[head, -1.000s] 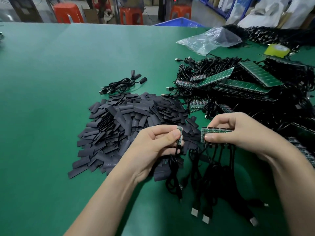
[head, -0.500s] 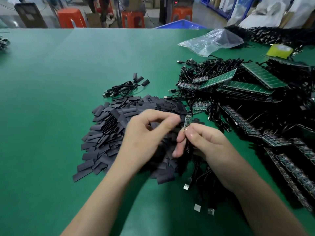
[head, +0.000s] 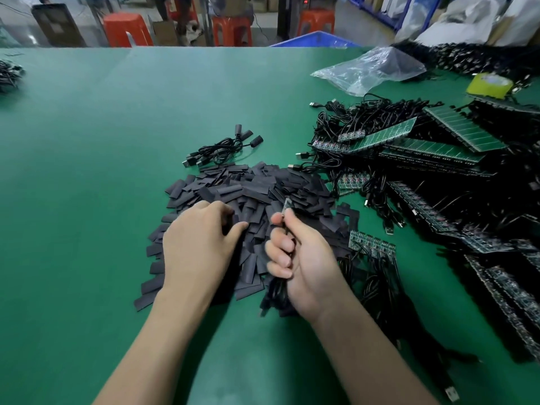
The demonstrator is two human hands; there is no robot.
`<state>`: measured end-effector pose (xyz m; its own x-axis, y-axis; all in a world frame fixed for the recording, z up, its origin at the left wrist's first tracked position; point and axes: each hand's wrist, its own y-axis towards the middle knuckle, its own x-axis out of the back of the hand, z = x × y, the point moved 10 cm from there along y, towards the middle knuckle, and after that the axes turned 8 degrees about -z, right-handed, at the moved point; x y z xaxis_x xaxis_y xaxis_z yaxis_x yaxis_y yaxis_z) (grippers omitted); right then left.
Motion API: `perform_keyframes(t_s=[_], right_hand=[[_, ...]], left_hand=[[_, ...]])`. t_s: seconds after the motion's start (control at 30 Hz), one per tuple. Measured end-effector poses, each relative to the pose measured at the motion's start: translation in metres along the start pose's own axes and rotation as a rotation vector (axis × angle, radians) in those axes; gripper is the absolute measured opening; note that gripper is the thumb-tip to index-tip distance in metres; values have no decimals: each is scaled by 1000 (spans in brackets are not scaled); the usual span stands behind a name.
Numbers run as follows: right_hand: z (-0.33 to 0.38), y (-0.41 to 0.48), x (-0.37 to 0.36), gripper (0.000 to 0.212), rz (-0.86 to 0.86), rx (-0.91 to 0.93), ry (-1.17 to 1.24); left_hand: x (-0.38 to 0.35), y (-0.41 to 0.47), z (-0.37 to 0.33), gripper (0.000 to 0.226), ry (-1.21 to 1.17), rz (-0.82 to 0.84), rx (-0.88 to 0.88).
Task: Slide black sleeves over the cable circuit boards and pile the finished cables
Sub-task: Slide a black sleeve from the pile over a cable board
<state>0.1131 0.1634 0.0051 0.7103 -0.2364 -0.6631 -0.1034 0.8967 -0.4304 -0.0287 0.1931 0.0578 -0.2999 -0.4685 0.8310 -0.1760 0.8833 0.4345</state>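
A heap of flat black sleeves [head: 257, 194] covers the green table [head: 87, 171] in front of me. My left hand [head: 198, 244] rests palm down on the heap, fingertips curled among the sleeves; whether it grips one I cannot tell. My right hand [head: 298, 258] is closed around a black cable, whose small bare circuit board [head: 287, 204] sticks up above my thumb. A short strip of joined boards [head: 372, 244] with cables lies just right of that hand. A small pile of sleeved cables [head: 222, 149] sits beyond the heap.
Panels of green circuit boards with tangled black cables [head: 423, 147] fill the right side. A clear plastic bag [head: 371, 68] and a yellow tape roll [head: 489, 84] lie at the far right. Another cable bundle [head: 8, 74] is at the far left edge. Orange stools [head: 125, 29] stand beyond the table.
The single cable passed from my left hand to my right; the board strip that my right hand held now lies on the table. My left hand has dropped onto the sleeve heap.
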Motion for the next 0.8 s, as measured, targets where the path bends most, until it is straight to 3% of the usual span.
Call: perform_keyframes(t_s=[0.3,0.6,0.8], right_hand=[[58,5,67,23,11,186,-131],[103,1,100,27,-148,258,-311],[101,-10,21,31,78,377,-569]], left_hand=[[0,-2,-8,25,66,3,-92],[-2,-4,-17,31,12,29,-192],[8,0,-11,25,-258,-29,-147]])
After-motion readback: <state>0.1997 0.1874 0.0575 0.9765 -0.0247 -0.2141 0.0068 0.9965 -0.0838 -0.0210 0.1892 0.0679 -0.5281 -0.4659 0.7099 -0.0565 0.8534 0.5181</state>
